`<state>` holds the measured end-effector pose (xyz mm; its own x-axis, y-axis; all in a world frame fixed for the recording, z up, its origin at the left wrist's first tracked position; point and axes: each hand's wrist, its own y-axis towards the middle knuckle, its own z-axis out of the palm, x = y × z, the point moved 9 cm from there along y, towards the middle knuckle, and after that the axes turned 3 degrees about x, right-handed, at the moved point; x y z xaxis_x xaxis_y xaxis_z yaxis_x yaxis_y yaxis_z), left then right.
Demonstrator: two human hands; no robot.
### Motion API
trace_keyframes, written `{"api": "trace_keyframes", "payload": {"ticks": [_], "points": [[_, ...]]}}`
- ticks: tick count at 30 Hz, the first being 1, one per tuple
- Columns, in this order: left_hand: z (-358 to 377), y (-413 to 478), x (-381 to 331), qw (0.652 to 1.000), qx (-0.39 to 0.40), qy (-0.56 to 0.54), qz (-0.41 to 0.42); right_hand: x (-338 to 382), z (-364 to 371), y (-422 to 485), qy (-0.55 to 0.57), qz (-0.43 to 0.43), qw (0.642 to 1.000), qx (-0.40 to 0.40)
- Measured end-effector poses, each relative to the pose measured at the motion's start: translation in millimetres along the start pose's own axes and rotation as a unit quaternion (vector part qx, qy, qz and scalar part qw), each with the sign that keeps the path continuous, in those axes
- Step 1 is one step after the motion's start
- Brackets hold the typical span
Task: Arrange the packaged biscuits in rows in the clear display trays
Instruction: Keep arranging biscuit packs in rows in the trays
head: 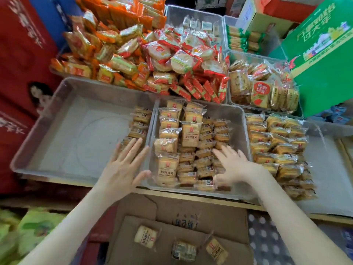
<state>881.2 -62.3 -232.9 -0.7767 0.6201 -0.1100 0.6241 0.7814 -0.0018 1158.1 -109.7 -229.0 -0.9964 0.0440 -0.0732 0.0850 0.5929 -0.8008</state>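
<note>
Clear plastic tray (235, 121) mid-frame: right hand (235, 167) lay splayed on its tan biscuit packets (189, 134), left hand (122, 165) splayed just left.

You're at a shop's snack display here, clear trays (63, 131) side by side along the worktop (63, 182) holding rows of wrapped biscuits (189, 134), cracker packs (114, 54) heaped behind them, and printed retail cartons, a red stack (23, 54) and a green carton (324, 64), crowding round you.
</note>
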Motion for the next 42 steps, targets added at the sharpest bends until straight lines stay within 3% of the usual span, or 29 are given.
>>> {"api": "trace_keyframes", "payload": {"ticks": [3, 4, 6, 9, 13, 18, 20, 24, 26, 28, 30, 31, 33, 35, 36, 39, 42], "points": [[-5, -37, 72, 0.995, -0.007, 0.004, -0.099, 58, -68, -25, 0.025, -0.07, 0.983, -0.166], [-6, -48, 93, 0.992, -0.01, 0.013, -0.126, 91, -88, -33, 0.046, -0.13, 0.965, -0.225], [-7, -66, 122, 0.987, -0.003, 0.029, -0.157, 166, -106, -39, 0.04, -0.271, 0.924, -0.266], [-13, -76, 130, 0.988, -0.035, 0.041, -0.143, 268, -81, -13, -0.145, -0.394, 0.876, -0.235], [-19, -75, 128, 0.987, -0.093, 0.033, -0.129, 324, -28, 54, -0.407, -0.344, 0.834, -0.145], [-20, -76, 131, 0.985, -0.135, 0.008, -0.105, 346, -16, 73, -0.477, -0.332, 0.804, -0.129], [-20, -76, 130, 0.985, -0.142, 0.001, -0.1, 348, -24, 72, -0.445, -0.351, 0.811, -0.147], [-18, -77, 133, 0.986, -0.131, -0.018, -0.105, 339, -54, 56, -0.244, -0.404, 0.867, -0.156], [-15, -77, 134, 0.986, -0.103, -0.058, -0.118, 323, -70, 46, -0.071, -0.412, 0.899, -0.132], [-18, -78, 138, 0.978, -0.084, -0.111, -0.153, 305, -86, 27, 0.134, -0.419, 0.892, -0.109], [-30, -77, 140, 0.947, -0.097, -0.228, -0.205, 287, -100, 3, 0.287, -0.42, 0.854, -0.108], [-34, -75, 139, 0.911, -0.088, -0.327, -0.234, 280, -104, -11, 0.346, -0.422, 0.832, -0.104], [-35, -68, 121, 0.787, -0.042, -0.561, -0.256, 270, -107, -36, 0.44, -0.434, 0.781, -0.093], [-45, -63, 101, 0.672, -0.056, -0.691, -0.26, 262, -107, -58, 0.497, -0.449, 0.738, -0.08], [-49, -64, 97, 0.638, -0.073, -0.718, -0.27, 259, -105, -64, 0.513, -0.449, 0.728, -0.071], [-65, -70, 82, 0.594, -0.102, -0.739, -0.3, 239, -94, -84, 0.516, -0.438, 0.733, -0.062], [-83, -74, 68, 0.592, -0.121, -0.736, -0.304, 222, -88, -100, 0.571, -0.418, 0.704, -0.06]]}}
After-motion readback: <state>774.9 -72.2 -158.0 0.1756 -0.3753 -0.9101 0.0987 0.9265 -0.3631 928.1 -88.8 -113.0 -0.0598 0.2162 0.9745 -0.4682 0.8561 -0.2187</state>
